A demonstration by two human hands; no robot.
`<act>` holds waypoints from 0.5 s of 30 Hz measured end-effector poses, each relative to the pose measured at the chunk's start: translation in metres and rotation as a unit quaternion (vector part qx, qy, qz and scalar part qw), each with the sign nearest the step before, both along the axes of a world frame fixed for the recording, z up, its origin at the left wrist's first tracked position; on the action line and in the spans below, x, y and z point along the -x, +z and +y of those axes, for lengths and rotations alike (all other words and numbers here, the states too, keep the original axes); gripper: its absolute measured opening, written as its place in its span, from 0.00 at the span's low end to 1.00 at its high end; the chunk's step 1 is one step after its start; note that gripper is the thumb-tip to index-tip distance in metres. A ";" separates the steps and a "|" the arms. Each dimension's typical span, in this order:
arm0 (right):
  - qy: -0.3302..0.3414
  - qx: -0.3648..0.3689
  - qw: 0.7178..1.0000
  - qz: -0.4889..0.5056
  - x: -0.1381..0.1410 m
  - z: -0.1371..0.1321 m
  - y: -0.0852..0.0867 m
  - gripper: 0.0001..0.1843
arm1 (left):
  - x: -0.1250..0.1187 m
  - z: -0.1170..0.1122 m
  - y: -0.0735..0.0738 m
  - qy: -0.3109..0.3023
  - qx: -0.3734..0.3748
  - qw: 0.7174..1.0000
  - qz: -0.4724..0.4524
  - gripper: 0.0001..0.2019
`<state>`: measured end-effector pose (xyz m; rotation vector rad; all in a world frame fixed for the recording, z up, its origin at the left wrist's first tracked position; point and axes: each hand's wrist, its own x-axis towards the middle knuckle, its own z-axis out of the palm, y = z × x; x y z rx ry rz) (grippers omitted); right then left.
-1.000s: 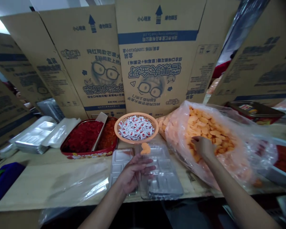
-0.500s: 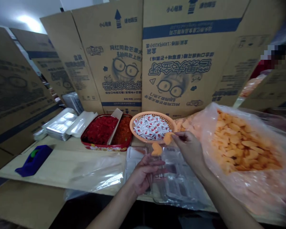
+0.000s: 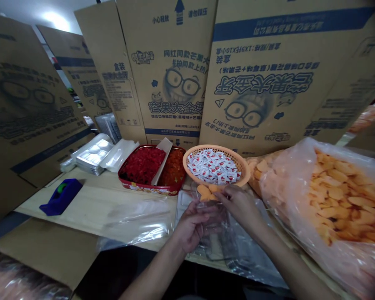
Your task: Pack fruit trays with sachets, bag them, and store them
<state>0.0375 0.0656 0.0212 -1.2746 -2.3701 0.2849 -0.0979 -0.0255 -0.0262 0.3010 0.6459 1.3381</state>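
A person's left hand [image 3: 190, 225] curls around the near part of a clear plastic tray [image 3: 237, 250] on the wooden surface [image 3: 90, 204], while the right hand [image 3: 240, 206] pinches orange snack pieces [image 3: 205, 191] at the tray's far end. Just behind sit a basket of sachets [image 3: 241, 175], a red tin [image 3: 143, 187] and, to the right, a plastic bag [image 3: 278, 187] of similar snacks, backed by cardboard boxes [image 3: 268, 75].

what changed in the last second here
The right hand left the bag of orange pieces, carried one piece leftward and now sets it beside another in the clear tray; whether it has let go is unclear. The left hand kept holding the tray. The basket and red tin stayed put.
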 end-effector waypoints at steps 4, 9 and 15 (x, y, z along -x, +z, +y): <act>0.031 0.033 0.994 0.102 0.002 0.019 -0.011 0.11 | 0.011 -0.003 -0.001 -0.009 0.000 1.000 0.006 0.27; -0.015 0.016 0.998 0.052 0.001 0.075 -0.028 0.10 | 0.033 -0.009 -0.011 -0.003 0.007 1.000 0.002 0.26; 0.022 0.095 0.995 -0.017 0.031 0.127 -0.049 0.11 | 0.058 -0.019 -0.023 0.005 0.000 1.000 -0.023 0.25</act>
